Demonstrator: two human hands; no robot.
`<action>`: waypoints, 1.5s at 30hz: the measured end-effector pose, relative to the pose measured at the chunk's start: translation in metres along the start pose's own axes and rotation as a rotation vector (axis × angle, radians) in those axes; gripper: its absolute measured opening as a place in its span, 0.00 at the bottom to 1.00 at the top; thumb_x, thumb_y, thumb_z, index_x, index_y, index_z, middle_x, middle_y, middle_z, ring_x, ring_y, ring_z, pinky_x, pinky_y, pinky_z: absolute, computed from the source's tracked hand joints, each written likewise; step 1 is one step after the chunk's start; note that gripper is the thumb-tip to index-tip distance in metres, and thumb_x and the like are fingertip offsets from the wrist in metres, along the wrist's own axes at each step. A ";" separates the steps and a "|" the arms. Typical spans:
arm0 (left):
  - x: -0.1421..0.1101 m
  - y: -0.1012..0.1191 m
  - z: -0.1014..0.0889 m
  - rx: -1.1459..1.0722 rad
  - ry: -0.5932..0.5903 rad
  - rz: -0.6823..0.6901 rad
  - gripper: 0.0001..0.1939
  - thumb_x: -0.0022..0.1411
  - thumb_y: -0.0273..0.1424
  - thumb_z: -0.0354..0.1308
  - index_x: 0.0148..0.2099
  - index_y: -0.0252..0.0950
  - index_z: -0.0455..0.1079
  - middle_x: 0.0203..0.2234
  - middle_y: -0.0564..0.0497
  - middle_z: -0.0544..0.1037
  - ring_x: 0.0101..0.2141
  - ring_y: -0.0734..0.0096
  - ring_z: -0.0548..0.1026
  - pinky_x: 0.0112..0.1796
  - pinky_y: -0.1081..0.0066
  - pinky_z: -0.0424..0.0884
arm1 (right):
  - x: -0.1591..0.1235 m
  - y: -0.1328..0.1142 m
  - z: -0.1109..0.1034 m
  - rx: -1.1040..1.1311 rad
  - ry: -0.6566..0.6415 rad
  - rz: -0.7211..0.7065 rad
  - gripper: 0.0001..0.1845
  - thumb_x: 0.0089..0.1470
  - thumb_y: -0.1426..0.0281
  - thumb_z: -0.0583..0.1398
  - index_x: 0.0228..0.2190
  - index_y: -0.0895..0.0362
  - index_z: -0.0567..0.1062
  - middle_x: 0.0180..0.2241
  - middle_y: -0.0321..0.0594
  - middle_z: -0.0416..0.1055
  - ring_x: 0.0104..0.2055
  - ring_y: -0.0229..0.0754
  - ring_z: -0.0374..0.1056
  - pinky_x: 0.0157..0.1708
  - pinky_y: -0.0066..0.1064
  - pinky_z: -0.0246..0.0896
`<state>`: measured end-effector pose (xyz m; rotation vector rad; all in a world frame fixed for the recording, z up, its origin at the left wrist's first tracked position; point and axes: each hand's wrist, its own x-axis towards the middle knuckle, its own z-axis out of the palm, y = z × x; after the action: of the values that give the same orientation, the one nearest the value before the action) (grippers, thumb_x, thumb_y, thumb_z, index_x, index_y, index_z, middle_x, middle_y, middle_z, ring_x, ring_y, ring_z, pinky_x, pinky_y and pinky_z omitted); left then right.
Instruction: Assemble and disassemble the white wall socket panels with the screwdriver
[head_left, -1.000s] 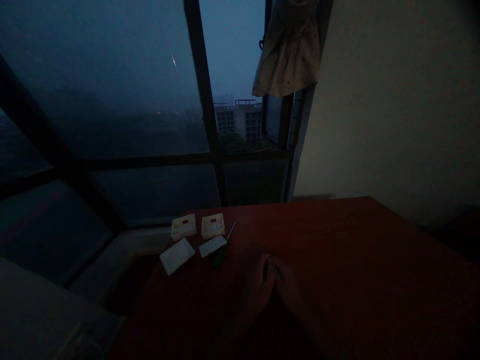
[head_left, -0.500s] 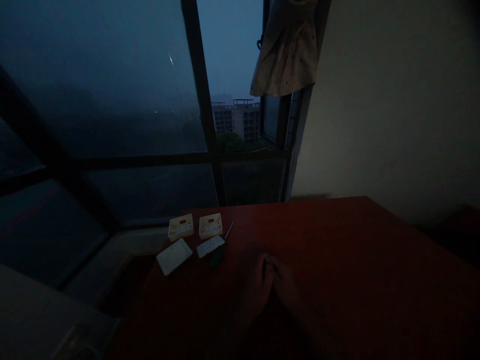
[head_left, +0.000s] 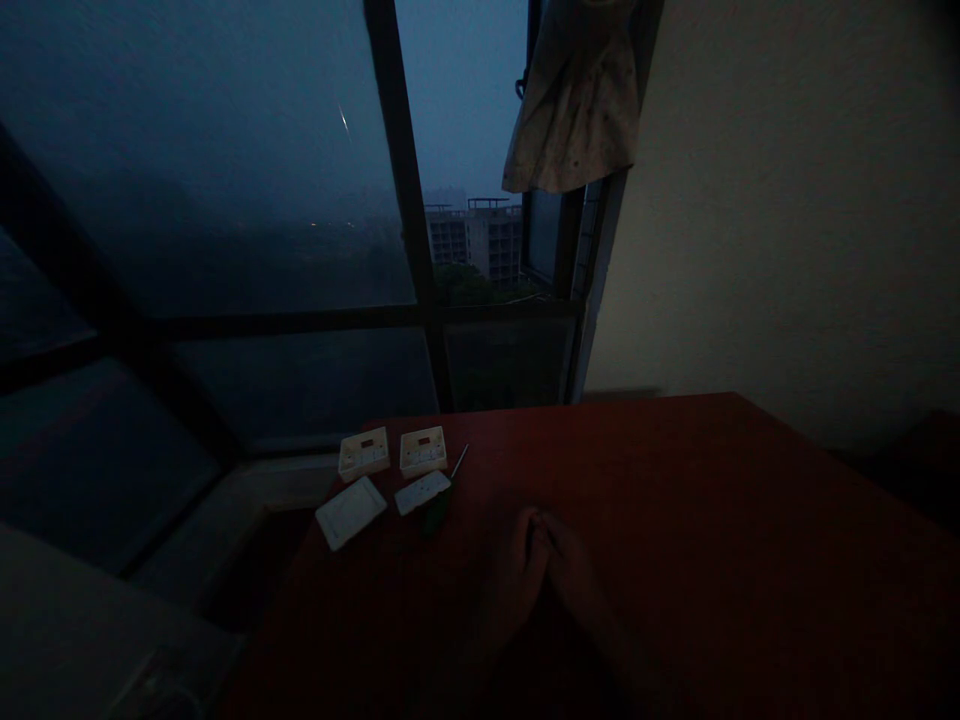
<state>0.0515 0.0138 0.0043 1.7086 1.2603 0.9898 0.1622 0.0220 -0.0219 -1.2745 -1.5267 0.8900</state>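
My left hand (head_left: 520, 565) and my right hand (head_left: 574, 570) rest together on the reddish-brown table, fingers closed against each other. It is too dark to see whether anything is between them. Left of them lies a screwdriver (head_left: 437, 508) with a dark green handle, its metal shaft pointing away to the right. Touching or overlapping it is a small white plate (head_left: 421, 493). Behind stand two shallow, open white plastic boxes, the right box (head_left: 422, 467) and the left box (head_left: 364, 467). A larger flat white panel (head_left: 351, 512) lies near the table's left edge.
The table (head_left: 675, 480) reaches to the window frame (head_left: 292, 323) at the back and a pale wall (head_left: 772, 200) on the right. A stained cloth (head_left: 574, 120) hangs by the window. The room is very dim.
The view shifts slightly. My hands stay pressed together in the same place, and the boxes, plates and screwdriver have not moved.
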 end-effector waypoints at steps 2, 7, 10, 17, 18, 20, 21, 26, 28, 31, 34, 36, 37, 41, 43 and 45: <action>0.000 0.000 0.000 0.001 0.006 0.012 0.15 0.65 0.32 0.43 0.50 0.36 0.65 0.44 0.45 0.73 0.45 0.63 0.71 0.47 0.66 0.65 | 0.000 0.000 0.000 -0.004 -0.004 0.000 0.16 0.54 0.67 0.49 0.34 0.56 0.75 0.35 0.43 0.76 0.36 0.43 0.71 0.37 0.32 0.64; -0.002 -0.002 0.000 0.032 -0.003 0.011 0.15 0.65 0.31 0.43 0.51 0.37 0.64 0.45 0.45 0.73 0.46 0.63 0.71 0.48 0.65 0.65 | 0.000 -0.002 -0.001 -0.030 -0.009 0.004 0.16 0.53 0.68 0.49 0.35 0.55 0.75 0.35 0.44 0.76 0.36 0.44 0.71 0.37 0.33 0.63; -0.003 0.000 -0.012 0.179 0.003 0.041 0.17 0.64 0.32 0.46 0.54 0.37 0.62 0.51 0.44 0.70 0.50 0.61 0.68 0.51 0.62 0.63 | -0.001 -0.005 0.000 -0.048 -0.024 -0.008 0.15 0.55 0.66 0.49 0.34 0.55 0.75 0.34 0.43 0.75 0.35 0.43 0.70 0.36 0.32 0.63; -0.004 0.010 -0.083 1.003 0.116 -0.016 0.14 0.64 0.31 0.47 0.49 0.35 0.66 0.43 0.42 0.72 0.42 0.57 0.71 0.41 0.63 0.67 | -0.003 -0.008 0.004 -0.122 -0.014 0.010 0.19 0.59 0.60 0.48 0.29 0.56 0.73 0.31 0.41 0.74 0.32 0.42 0.68 0.34 0.30 0.60; -0.005 0.009 -0.093 1.082 0.145 -0.058 0.13 0.65 0.32 0.46 0.47 0.34 0.67 0.42 0.41 0.72 0.41 0.57 0.71 0.40 0.63 0.67 | -0.003 -0.009 0.005 -0.128 -0.014 0.012 0.19 0.59 0.60 0.47 0.28 0.56 0.73 0.30 0.41 0.74 0.31 0.42 0.68 0.33 0.30 0.59; -0.008 0.004 -0.109 1.176 0.178 -0.106 0.14 0.66 0.35 0.44 0.46 0.32 0.67 0.40 0.41 0.72 0.39 0.58 0.72 0.37 0.65 0.68 | -0.003 -0.009 0.005 -0.135 -0.021 0.006 0.19 0.59 0.60 0.47 0.28 0.56 0.73 0.29 0.40 0.73 0.30 0.41 0.67 0.32 0.29 0.58; -0.009 0.001 -0.114 1.205 0.189 -0.115 0.15 0.66 0.36 0.44 0.45 0.32 0.67 0.40 0.41 0.72 0.39 0.58 0.72 0.37 0.66 0.67 | -0.003 -0.010 0.005 -0.138 -0.027 0.001 0.20 0.59 0.60 0.47 0.28 0.56 0.73 0.29 0.40 0.73 0.30 0.41 0.67 0.32 0.29 0.58; -0.012 -0.014 -0.119 1.223 0.168 -0.165 0.17 0.66 0.39 0.45 0.45 0.31 0.66 0.39 0.40 0.73 0.39 0.57 0.73 0.36 0.66 0.67 | -0.002 -0.015 0.003 -0.161 -0.035 -0.007 0.20 0.59 0.61 0.47 0.26 0.56 0.72 0.26 0.38 0.71 0.28 0.39 0.66 0.30 0.28 0.57; -0.012 -0.016 -0.117 1.215 0.151 -0.153 0.16 0.67 0.38 0.45 0.46 0.31 0.67 0.40 0.40 0.74 0.40 0.57 0.73 0.37 0.66 0.67 | -0.002 -0.016 0.003 -0.169 -0.026 -0.004 0.20 0.59 0.61 0.47 0.26 0.56 0.72 0.27 0.38 0.72 0.28 0.39 0.66 0.31 0.28 0.57; -0.010 -0.015 -0.115 1.205 0.143 -0.150 0.16 0.67 0.36 0.44 0.45 0.31 0.67 0.38 0.40 0.75 0.39 0.57 0.74 0.36 0.67 0.66 | -0.003 -0.018 0.002 -0.170 -0.026 -0.006 0.19 0.59 0.62 0.47 0.27 0.56 0.72 0.28 0.39 0.72 0.29 0.39 0.66 0.32 0.28 0.57; -0.008 -0.013 -0.114 1.143 0.134 -0.222 0.16 0.64 0.37 0.48 0.41 0.30 0.69 0.35 0.40 0.76 0.36 0.56 0.75 0.33 0.66 0.65 | -0.002 -0.018 0.002 -0.163 -0.029 -0.010 0.20 0.59 0.61 0.47 0.26 0.56 0.72 0.27 0.38 0.72 0.29 0.39 0.66 0.30 0.28 0.57; -0.007 -0.011 -0.113 1.069 0.100 -0.280 0.15 0.62 0.38 0.50 0.37 0.32 0.71 0.33 0.42 0.77 0.34 0.57 0.76 0.31 0.68 0.64 | -0.002 -0.018 0.003 -0.154 -0.028 -0.010 0.20 0.59 0.60 0.47 0.25 0.56 0.72 0.26 0.38 0.71 0.29 0.39 0.66 0.29 0.27 0.56; -0.006 -0.010 -0.112 1.029 0.081 -0.300 0.14 0.61 0.39 0.51 0.35 0.34 0.71 0.31 0.44 0.78 0.32 0.59 0.76 0.30 0.69 0.64 | -0.002 -0.018 0.003 -0.149 -0.026 -0.009 0.20 0.59 0.60 0.47 0.26 0.56 0.72 0.26 0.37 0.71 0.29 0.39 0.66 0.29 0.27 0.56; -0.008 -0.004 -0.105 0.789 0.072 -0.292 0.14 0.60 0.40 0.52 0.32 0.37 0.72 0.27 0.51 0.78 0.28 0.66 0.75 0.28 0.73 0.62 | -0.003 -0.019 0.002 -0.126 -0.017 0.007 0.21 0.59 0.58 0.48 0.27 0.55 0.73 0.27 0.38 0.72 0.29 0.40 0.66 0.30 0.28 0.57; -0.010 0.001 -0.096 0.647 0.085 -0.268 0.14 0.60 0.39 0.52 0.31 0.37 0.73 0.26 0.51 0.78 0.28 0.67 0.75 0.29 0.73 0.63 | -0.003 -0.020 0.002 -0.108 -0.020 0.015 0.21 0.59 0.57 0.48 0.26 0.55 0.73 0.26 0.38 0.72 0.27 0.40 0.66 0.28 0.28 0.57; -0.011 0.004 -0.083 0.545 0.102 -0.231 0.13 0.58 0.39 0.53 0.32 0.36 0.73 0.27 0.51 0.79 0.29 0.66 0.75 0.30 0.72 0.65 | -0.004 -0.021 0.002 -0.082 -0.020 0.020 0.21 0.59 0.57 0.48 0.27 0.55 0.73 0.25 0.38 0.72 0.27 0.40 0.66 0.29 0.28 0.57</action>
<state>-0.0246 0.0136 0.0391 1.8628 1.8732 0.6348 0.1542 0.0140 -0.0037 -1.3450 -1.5827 0.8635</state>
